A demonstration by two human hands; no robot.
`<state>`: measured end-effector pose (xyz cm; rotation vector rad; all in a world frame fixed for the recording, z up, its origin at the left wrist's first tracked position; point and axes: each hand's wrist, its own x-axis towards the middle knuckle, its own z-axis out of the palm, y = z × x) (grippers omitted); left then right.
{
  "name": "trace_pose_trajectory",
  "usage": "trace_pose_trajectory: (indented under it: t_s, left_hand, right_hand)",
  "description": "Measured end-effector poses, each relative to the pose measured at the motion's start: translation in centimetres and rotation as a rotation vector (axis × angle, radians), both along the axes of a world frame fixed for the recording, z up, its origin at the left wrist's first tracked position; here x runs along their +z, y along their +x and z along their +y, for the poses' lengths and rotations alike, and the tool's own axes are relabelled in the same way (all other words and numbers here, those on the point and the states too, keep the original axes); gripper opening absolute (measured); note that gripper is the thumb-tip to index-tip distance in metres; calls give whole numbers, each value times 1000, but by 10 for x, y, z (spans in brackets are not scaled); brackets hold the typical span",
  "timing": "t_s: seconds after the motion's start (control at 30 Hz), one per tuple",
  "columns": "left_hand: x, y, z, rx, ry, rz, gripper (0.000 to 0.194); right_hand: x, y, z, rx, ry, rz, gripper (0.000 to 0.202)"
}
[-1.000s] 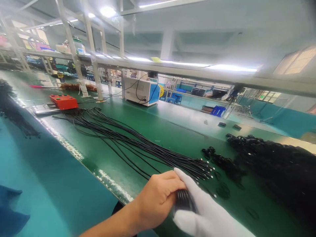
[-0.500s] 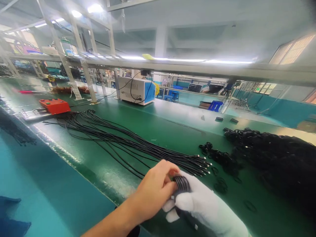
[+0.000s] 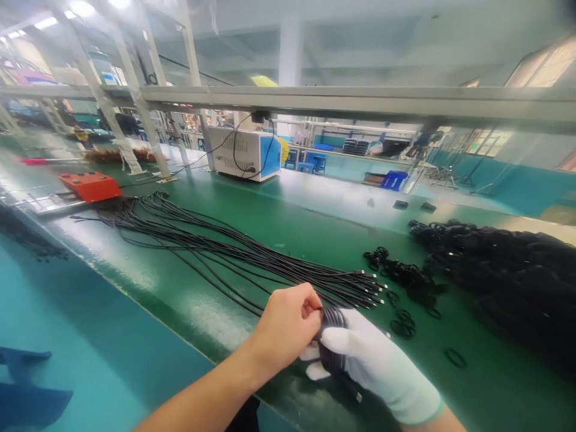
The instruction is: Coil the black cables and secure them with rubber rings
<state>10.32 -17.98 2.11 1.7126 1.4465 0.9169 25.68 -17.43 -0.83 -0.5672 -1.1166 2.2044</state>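
A coiled black cable (image 3: 333, 354) is gripped in my right hand (image 3: 375, 360), which wears a white glove; its thumb presses over the turns. A metal-tipped plug (image 3: 357, 396) sticks out below the coil. My bare left hand (image 3: 288, 324) is closed at the coil's left edge, thumb and forefinger pinching a thin black strand there. Whether that strand is cable or a band, I cannot tell. Just beyond my hands lies a long bundle of black cables (image 3: 252, 249), its plugs toward the right. Several black rings (image 3: 455, 357) lie to the right of my glove.
A large heap of black coils (image 3: 504, 276) covers the table's right side, beside a smaller pile of black bands (image 3: 411, 279). A red control box (image 3: 90, 186) stands at the left. Farther back is a white and blue machine (image 3: 245, 155) under a metal shelf rail (image 3: 342, 101).
My left fingers have drawn slightly back to the coil's left edge, still pinching. The coil shows more fully in my glove. The view has tipped down a little.
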Motion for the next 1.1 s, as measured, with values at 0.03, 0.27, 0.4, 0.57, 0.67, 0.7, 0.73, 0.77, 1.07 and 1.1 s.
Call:
trace_pose_trajectory:
  t_s: [0.03, 0.27, 0.4, 0.57, 0.67, 0.7, 0.73, 0.77, 1.07, 1.1]
  left_hand:
    - [0, 0, 0, 11, -29, -16, 8]
    - [-13, 2, 3, 40, -127, -25, 10]
    - [-19, 1, 10, 43, -140, 35, 4]
    - [-12, -3, -3, 37, 10, 122, 11]
    - [-14, 1, -20, -54, 146, 210, 12]
    - [-16, 3, -25, -68, 189, 241, 15]
    - [-17, 4, -27, -75, 218, 258, 17]
    - [-17, 4, -27, -86, 220, 250, 17]
    - [2, -3, -2, -57, 164, 69, 15]
    - [1, 1, -2, -70, 196, 111, 16]
  right_hand:
    - [0, -1, -1, 7, 0, 9, 29]
    - [1, -10, -4, 24, 57, -61, 28]
    - [-2, -8, -1, 39, 102, -166, 33]
    - [-14, -8, 5, -87, -10, -15, 25]
    - [-18, -13, 7, -164, 5, 116, 17]
    - [-19, -14, 8, -191, 23, 144, 15]
    - [-19, -13, 8, -214, 29, 165, 14]
    - [-18, -11, 9, -223, 20, 174, 13]
    - [-8, 16, -1, -24, -64, -3, 25]
    - [-8, 14, -2, -14, -50, 0, 26]
